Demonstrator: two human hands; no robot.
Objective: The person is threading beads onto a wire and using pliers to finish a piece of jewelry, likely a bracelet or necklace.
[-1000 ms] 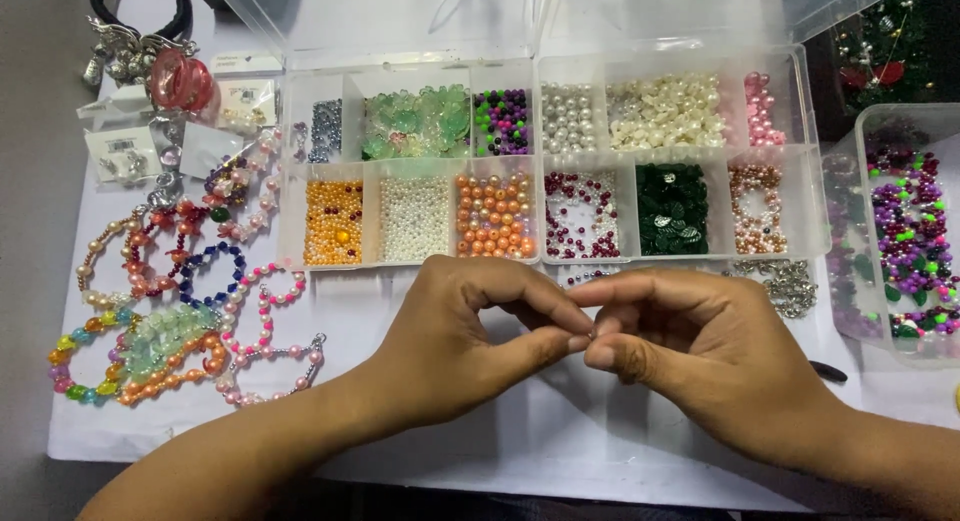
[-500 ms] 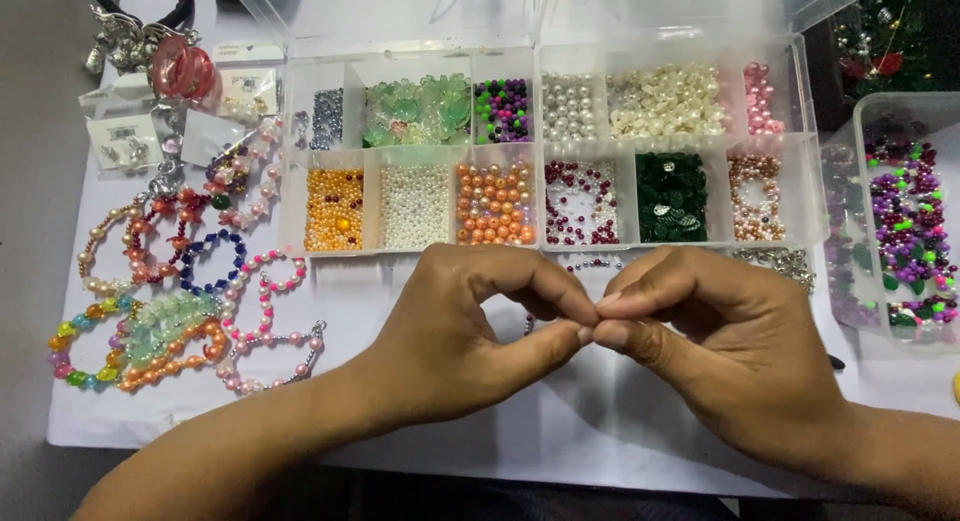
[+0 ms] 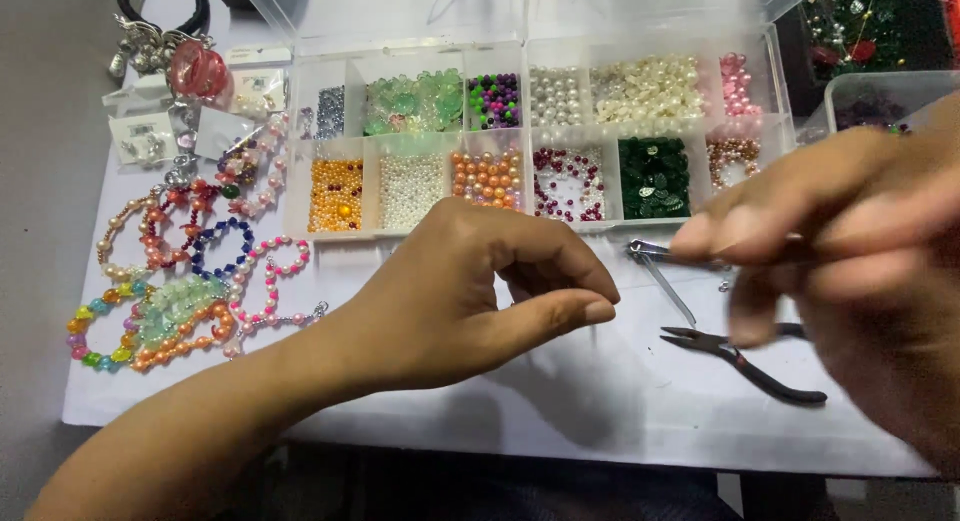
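My left hand [image 3: 450, 301] hovers over the white sheet [image 3: 600, 411] in front of the clear bead organiser [image 3: 297, 191]. Its fingers are curled and the thumb tip nearly meets the index tip; nothing shows between them. My right hand [image 3: 860, 251] is raised at the right, large and blurred, with its fingers bunched. It is well apart from the left hand. Under it lie a metal nail clipper [image 3: 655, 253] and black-handled pliers [image 3: 760, 371].
The organiser's compartments hold orange, white, green, purple, pearl and pink beads. Several finished beaded bracelets [image 3: 180, 281] lie at the left, with a pink charm [image 3: 197, 71] and small packets above them. Another clear box [image 3: 850, 91] stands at the far right.
The two hands were pinched together at the centre. My right hand has pulled away to the right and towards the camera, uncovering the clipper and pliers. The left hand stays in place.
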